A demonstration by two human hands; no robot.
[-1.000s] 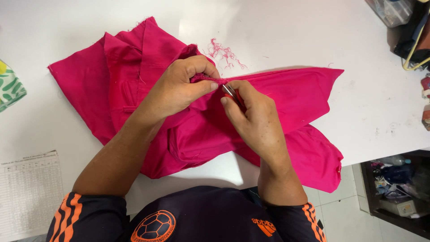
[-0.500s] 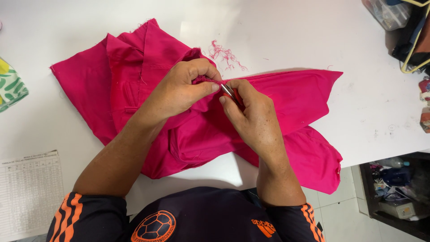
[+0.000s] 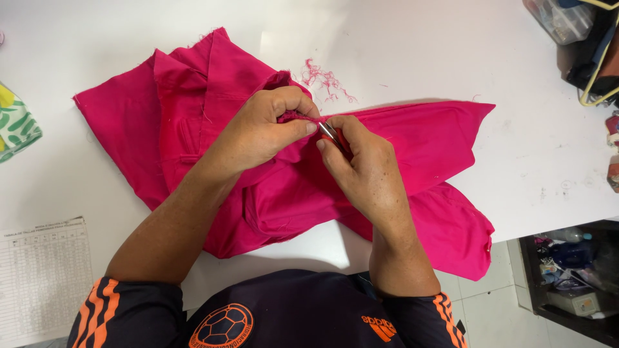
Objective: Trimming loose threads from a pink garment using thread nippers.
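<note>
I see a big bright pink cloth garment [image 3: 412, 148] lying crumpled on a white table top [image 3: 451, 51]. It is spread wide, with one part reaching to the left and another part hanging a little over the near edge of the table on the right.

My left hand [image 3: 261, 132] is curled on top of the pink cloth, near its middle. The fingers and thumb are pressed together and pinch up a small fold of the cloth. My right hand [image 3: 361, 171] sits just beside it, touching it at the fingertips. Its thumb and fingers are closed on a small shiny metal tool [image 3: 329, 132]. The tip of the tool points at the pinched fold. Most of the tool is hidden in my hand, so I cannot tell just what kind it is.

A little heap of loose pink threads [image 3: 325, 80] lies on the table, just past my hands and close to the cloth.

At the far left edge there is a bit of green and yellow leafy cloth [image 3: 16, 125]. Near my left elbow lies a white paper sheet with a printed grid [image 3: 42, 277]. In the far right corner stands a clear plastic box [image 3: 558, 19].
</note>
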